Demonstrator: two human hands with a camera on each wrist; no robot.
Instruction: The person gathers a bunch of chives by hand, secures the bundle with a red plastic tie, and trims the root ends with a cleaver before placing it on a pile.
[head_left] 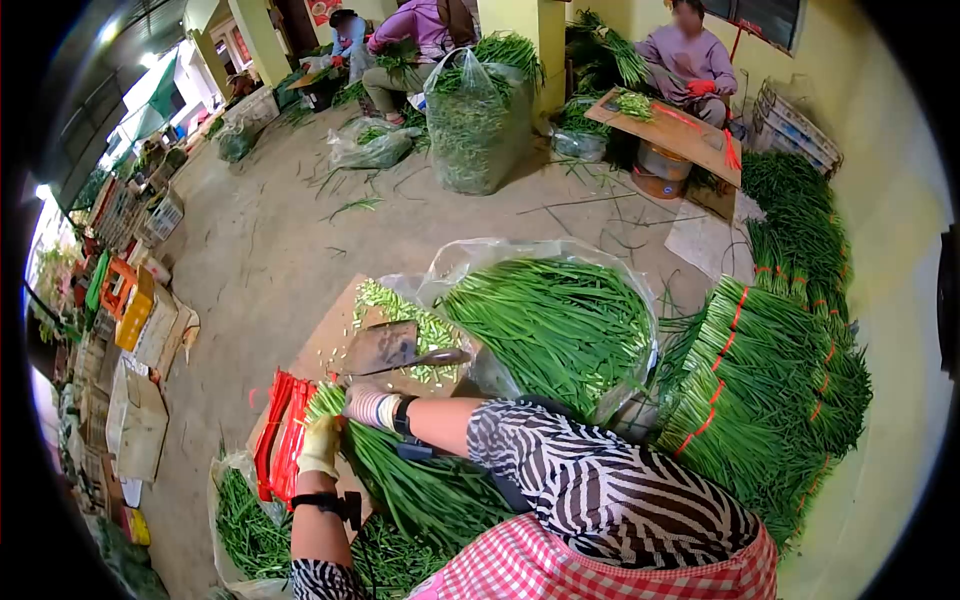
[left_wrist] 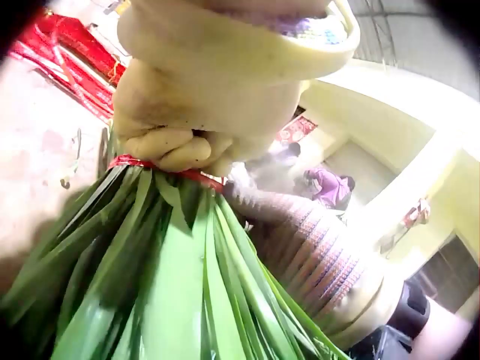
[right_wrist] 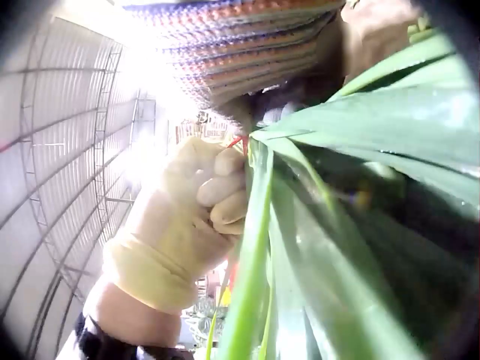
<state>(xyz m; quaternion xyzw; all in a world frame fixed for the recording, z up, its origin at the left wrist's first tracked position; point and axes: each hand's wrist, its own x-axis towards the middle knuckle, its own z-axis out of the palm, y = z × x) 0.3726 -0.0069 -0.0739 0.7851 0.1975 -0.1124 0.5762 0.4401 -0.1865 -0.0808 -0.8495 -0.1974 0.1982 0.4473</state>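
A bunch of long green leaves (head_left: 415, 480) with pale stem ends lies across the board's near edge. My left hand (head_left: 320, 446), in a yellow glove, grips it near the stems. In the left wrist view, a red band (left_wrist: 201, 178) crosses the leaves (left_wrist: 176, 277) directly under the curled fingers of the left hand (left_wrist: 199, 112). My right hand (head_left: 372, 406), in a striped glove, holds the bunch from the other side, close against the left hand; its fingertips are partly hidden. Red strips (head_left: 285, 430) lie just left of the bunch.
A cleaver (head_left: 385, 348) rests on the board (head_left: 320, 345) among cut stem pieces (head_left: 430, 335). Beyond it, a clear bag (head_left: 470, 255) holds loose greens (head_left: 560, 320). Banded bunches (head_left: 740, 370) are stacked at the right. Other people (head_left: 690, 60) sit at the back.
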